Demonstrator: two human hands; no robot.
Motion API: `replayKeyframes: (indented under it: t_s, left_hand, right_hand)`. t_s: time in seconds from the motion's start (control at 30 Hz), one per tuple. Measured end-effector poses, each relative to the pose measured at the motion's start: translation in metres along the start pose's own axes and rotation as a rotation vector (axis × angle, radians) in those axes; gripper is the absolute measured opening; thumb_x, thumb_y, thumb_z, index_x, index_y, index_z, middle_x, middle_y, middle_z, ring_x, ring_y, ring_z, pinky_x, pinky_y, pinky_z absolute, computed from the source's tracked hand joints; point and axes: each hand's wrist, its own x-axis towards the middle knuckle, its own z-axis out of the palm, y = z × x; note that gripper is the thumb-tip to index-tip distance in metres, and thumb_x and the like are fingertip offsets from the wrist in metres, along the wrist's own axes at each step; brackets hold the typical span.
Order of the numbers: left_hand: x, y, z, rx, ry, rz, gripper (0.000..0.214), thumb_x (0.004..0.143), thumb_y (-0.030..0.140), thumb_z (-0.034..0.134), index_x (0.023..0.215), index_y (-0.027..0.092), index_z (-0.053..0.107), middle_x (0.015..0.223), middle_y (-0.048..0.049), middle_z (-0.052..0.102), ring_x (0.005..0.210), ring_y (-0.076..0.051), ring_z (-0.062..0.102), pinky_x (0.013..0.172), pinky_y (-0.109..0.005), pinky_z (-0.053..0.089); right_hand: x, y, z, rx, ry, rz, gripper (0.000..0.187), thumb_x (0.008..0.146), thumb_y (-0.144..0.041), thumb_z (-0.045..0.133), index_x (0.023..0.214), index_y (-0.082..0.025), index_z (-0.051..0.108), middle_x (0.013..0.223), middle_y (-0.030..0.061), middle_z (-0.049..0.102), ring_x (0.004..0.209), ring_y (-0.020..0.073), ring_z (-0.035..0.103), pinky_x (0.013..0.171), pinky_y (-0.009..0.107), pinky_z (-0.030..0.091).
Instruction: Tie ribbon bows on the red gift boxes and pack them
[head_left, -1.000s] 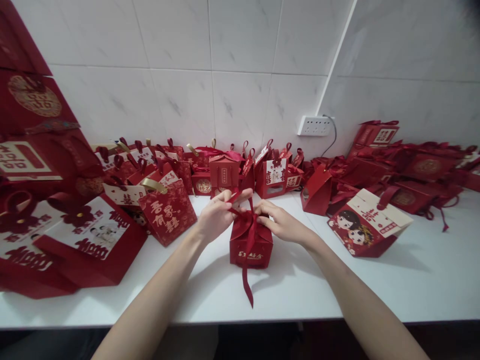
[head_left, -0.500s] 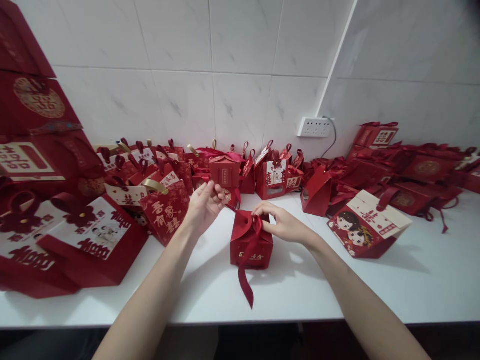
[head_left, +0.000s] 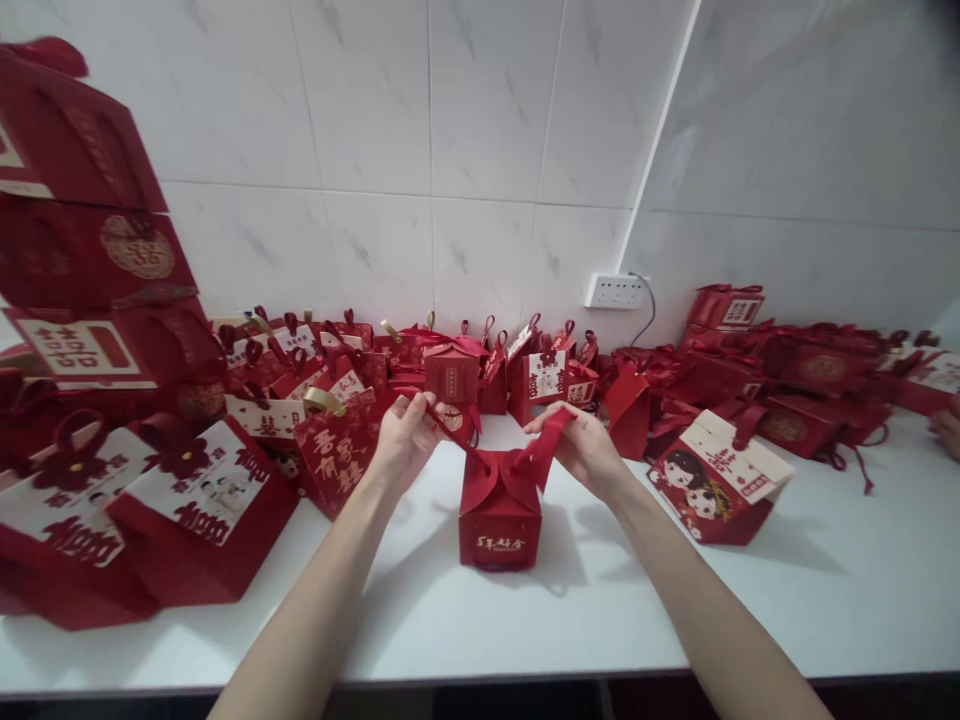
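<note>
Red ribbon [head_left: 550, 446] is finger-pinched by left hand [head_left: 406, 434] and right hand [head_left: 584, 448] above wedding-favour box [head_left: 499, 522], presumably to separate ends

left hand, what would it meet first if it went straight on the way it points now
Probably the red box with ribbon on top, beyond the left hand; depth is hard to judge from this view.

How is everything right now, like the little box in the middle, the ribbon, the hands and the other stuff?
Middle box: upright, top flaps folded in.
Ribbon: pulled out to both sides, no bow.
Left hand: pinching one ribbon end.
Right hand: holding the other side.
Cartoon box: standing, not held.
Left-side boxes: stacked up.
Wall socket: cable at its right end.
</note>
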Motion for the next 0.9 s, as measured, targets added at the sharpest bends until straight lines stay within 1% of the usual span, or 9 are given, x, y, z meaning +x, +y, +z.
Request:
replayKeyframes:
  t_s: [0.13,0.2,0.27,0.37,0.47,0.57,0.63,0.77,0.9]
  left_hand:
    - [0.002,0.004,-0.002,0.049,0.019,0.047,0.044,0.048,0.036,0.088,0.068,0.016,0.054,0.067,0.0059,0.057,0.055,-0.006,0.055,0.052,-0.020,0.049]
    - [0.004,0.009,-0.001,0.074,0.027,0.073,0.043,0.052,0.038,0.086,0.068,0.015,0.053,0.067,0.0056,0.058,0.055,-0.005,0.054,0.051,-0.018,0.048]
    - [0.008,0.015,0.002,0.110,0.028,0.100,0.041,0.053,0.037,0.085,0.067,0.015,0.053,0.065,0.0050,0.058,0.054,-0.005,0.055,0.048,-0.015,0.045]
    - [0.016,0.027,0.019,0.192,-0.001,0.127,0.039,0.052,0.032,0.086,0.065,0.014,0.054,0.060,0.0044,0.058,0.047,-0.005,0.052,0.039,-0.014,0.038]
    - [0.023,0.036,0.047,0.411,-0.122,0.182,0.032,0.059,0.032,0.082,0.067,0.014,0.057,0.053,0.0067,0.053,0.039,-0.003,0.044,0.036,-0.014,0.035]
    - [0.026,0.038,0.074,0.613,-0.266,0.262,0.026,0.069,0.035,0.074,0.072,0.015,0.059,0.054,0.0070,0.052,0.038,-0.002,0.043,0.037,-0.014,0.035]
    - [0.026,0.035,0.085,0.645,-0.307,0.277,0.023,0.072,0.035,0.071,0.075,0.015,0.058,0.058,0.0058,0.055,0.039,-0.002,0.045,0.038,-0.014,0.036]
    - [0.024,0.029,0.089,0.757,-0.322,0.218,0.022,0.076,0.035,0.065,0.076,0.015,0.056,0.055,0.0053,0.055,0.039,-0.003,0.045,0.038,-0.014,0.034]
    - [0.018,0.033,0.088,0.847,-0.289,0.182,0.024,0.079,0.038,0.062,0.078,0.015,0.056,0.061,0.0030,0.059,0.043,-0.004,0.048,0.041,-0.015,0.036]
  right_hand:
    - [0.001,-0.013,-0.008,-0.089,0.091,-0.074,0.041,0.065,-0.058,0.071,0.064,-0.018,0.061,0.072,0.0035,0.066,0.066,0.0151,0.059,0.065,0.028,0.048]
    - [0.004,-0.019,-0.010,-0.171,0.100,-0.146,0.046,0.070,-0.062,0.064,0.058,-0.018,0.059,0.075,0.0042,0.065,0.067,0.0147,0.057,0.065,0.027,0.046]
    - [0.011,-0.028,-0.010,-0.269,0.101,-0.181,0.052,0.074,-0.068,0.054,0.054,-0.019,0.055,0.072,0.0038,0.063,0.062,0.0138,0.053,0.059,0.027,0.044]
    - [0.023,-0.048,-0.001,-0.528,0.078,-0.108,0.056,0.078,-0.070,0.044,0.054,-0.020,0.051,0.062,0.0018,0.057,0.050,0.0116,0.043,0.048,0.026,0.035]
    - [0.033,-0.073,0.015,-0.714,-0.013,-0.046,0.050,0.078,-0.064,0.050,0.058,-0.018,0.054,0.055,-0.0009,0.052,0.044,0.0088,0.038,0.044,0.024,0.029]
    - [0.035,-0.092,0.032,-0.726,-0.183,-0.002,0.039,0.072,-0.055,0.063,0.066,-0.016,0.057,0.050,-0.0050,0.047,0.040,0.0061,0.034,0.041,0.021,0.027]
    - [0.035,-0.097,0.040,-0.678,-0.246,0.013,0.031,0.071,-0.047,0.066,0.071,-0.017,0.059,0.050,-0.0062,0.047,0.041,0.0063,0.038,0.041,0.020,0.029]
    - [0.036,-0.095,0.045,-0.568,-0.270,-0.065,0.018,0.071,-0.034,0.068,0.078,-0.017,0.064,0.060,-0.0030,0.057,0.053,0.0094,0.051,0.050,0.021,0.039]
    - [0.036,-0.092,0.045,-0.530,-0.219,-0.071,0.020,0.069,-0.034,0.070,0.078,-0.016,0.069,0.066,0.0007,0.063,0.063,0.0131,0.057,0.058,0.025,0.045]
